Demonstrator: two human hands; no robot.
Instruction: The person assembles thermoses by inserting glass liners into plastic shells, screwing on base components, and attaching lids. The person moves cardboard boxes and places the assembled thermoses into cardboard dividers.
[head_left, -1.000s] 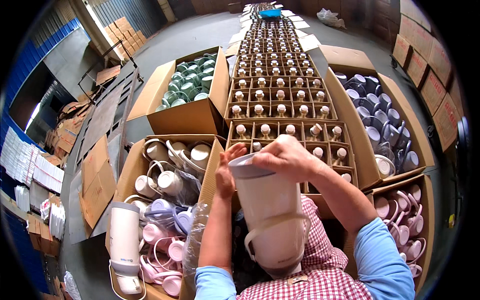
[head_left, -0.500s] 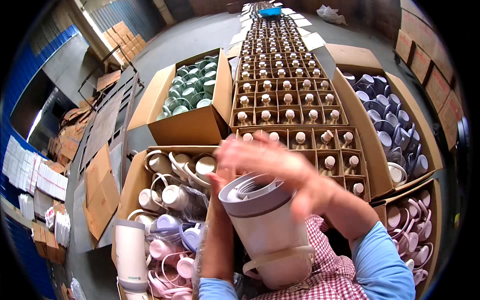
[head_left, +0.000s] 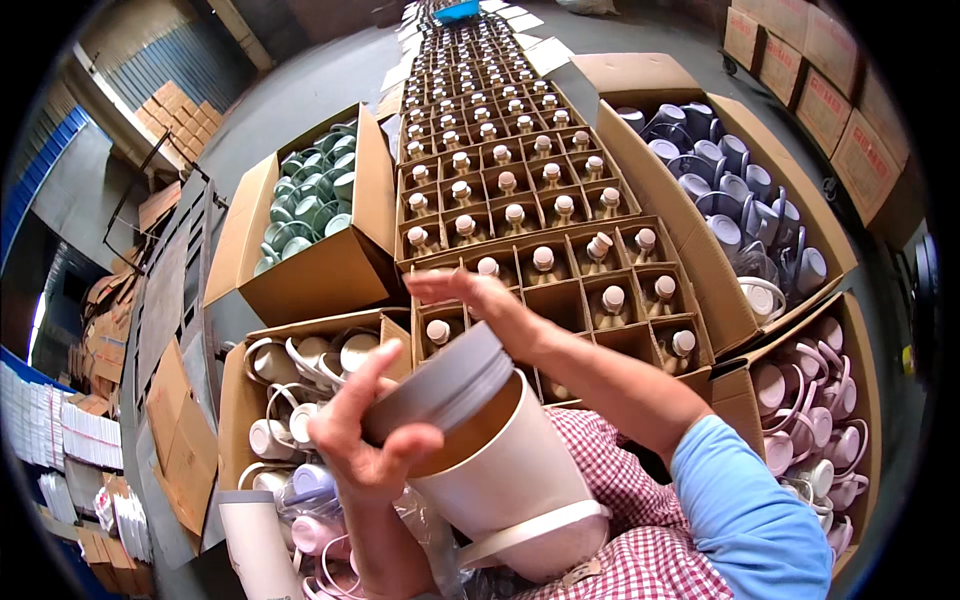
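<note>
My left hand [head_left: 365, 435] grips a wide grey threaded collar [head_left: 440, 385] at its left side. The collar is tilted over the mouth of a white flask shell [head_left: 520, 465], and the tan inside of the shell shows beneath it. The shell leans against my checked clothing, with a white handle [head_left: 545, 535] round its lower part. My right hand [head_left: 485, 305] is open, fingers stretched out, just above and beyond the collar. It holds nothing, and I cannot tell whether its palm touches the collar.
Divided cartons of capped bottles [head_left: 545, 262] run far ahead. Boxes of green [head_left: 315, 190], blue-grey [head_left: 730, 190] and pink handled flask parts [head_left: 810, 400] flank them. A white cylinder [head_left: 255, 545] stands at lower left, beside a box of white parts [head_left: 275, 360]. Stacked cartons [head_left: 820, 100] stand at right.
The collar, level on the shell before, is now raised and tipped, exposing the shell's inside. My left hand has come round its left side. The view has shifted to the right.
</note>
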